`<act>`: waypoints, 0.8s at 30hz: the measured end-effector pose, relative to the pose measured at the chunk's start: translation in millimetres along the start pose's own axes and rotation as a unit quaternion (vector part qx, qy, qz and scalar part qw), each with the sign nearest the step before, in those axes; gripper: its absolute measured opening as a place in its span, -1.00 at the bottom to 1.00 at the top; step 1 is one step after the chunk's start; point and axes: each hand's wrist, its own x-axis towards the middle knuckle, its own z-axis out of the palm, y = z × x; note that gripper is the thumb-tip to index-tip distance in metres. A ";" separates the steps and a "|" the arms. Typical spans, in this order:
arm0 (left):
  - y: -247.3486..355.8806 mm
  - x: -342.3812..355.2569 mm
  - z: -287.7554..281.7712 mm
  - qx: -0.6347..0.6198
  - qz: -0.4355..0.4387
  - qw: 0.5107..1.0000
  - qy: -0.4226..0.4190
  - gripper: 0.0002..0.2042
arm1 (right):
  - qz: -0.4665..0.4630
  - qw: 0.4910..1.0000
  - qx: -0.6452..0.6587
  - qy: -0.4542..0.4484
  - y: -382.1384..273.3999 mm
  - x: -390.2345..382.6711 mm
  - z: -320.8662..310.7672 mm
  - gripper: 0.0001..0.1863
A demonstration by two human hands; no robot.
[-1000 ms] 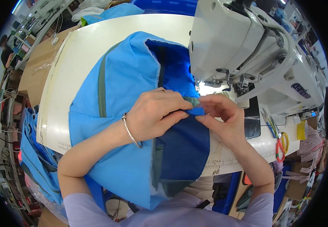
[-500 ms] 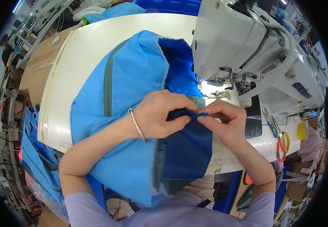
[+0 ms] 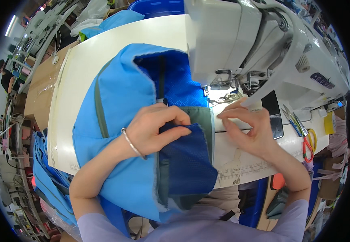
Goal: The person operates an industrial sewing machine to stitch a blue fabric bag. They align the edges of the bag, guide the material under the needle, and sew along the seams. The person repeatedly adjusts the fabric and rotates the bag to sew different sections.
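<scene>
A light blue fabric piece [image 3: 122, 84] with a green-grey stripe and dark blue lining lies bunched on the white sewing table. My left hand [image 3: 153, 129], a silver bangle at its wrist, is closed in a pinch on the upper edge of the dark blue fabric panel [image 3: 187, 151]. Off the cloth, to its right, my right hand [image 3: 249, 127] has thumb and forefinger tips drawn together; anything between them is too small to make out. Just beyond that hand is the lit presser foot [image 3: 228, 98] of the sewing machine [image 3: 227, 40].
Scissors [image 3: 306, 139] with red and yellow handles lie at the right, near a yellow roll [image 3: 329, 123]. A dark flat panel [image 3: 272, 115] lies beside the machine. More blue cloth pieces [image 3: 52, 165] hang at the left. A blue crate [image 3: 157, 8] stands behind the table.
My right hand has let go of the dark blue fabric edge and moved right. My left hand, still pinching the fabric, has shifted left and slightly down. The panel's edge now hangs more open.
</scene>
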 end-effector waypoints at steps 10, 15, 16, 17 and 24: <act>-8.5 3.0 12.8 0.147 0.099 0.983 -0.039 -0.84 | -0.213 0.956 -0.204 -0.015 13.5 -16.4 15.8 -0.67; -9.5 6.0 10.8 0.117 0.086 0.989 -0.034 -0.85 | -0.250 0.956 -0.154 -0.020 9.1 -21.3 24.3 -0.68; -9.4 8.6 10.3 0.103 0.083 0.991 -0.028 -0.84 | -0.261 0.953 -0.152 -0.031 9.3 -24.7 26.6 -0.69; -7.3 11.8 8.1 0.094 0.062 0.994 -0.014 -0.84 | -0.271 0.950 -0.147 -0.042 9.9 -27.8 30.1 -0.70; -1.4 47.0 4.6 0.123 -0.009 0.992 -0.019 -0.88 | -0.285 0.946 -0.130 -0.082 1.8 -37.8 28.3 -0.83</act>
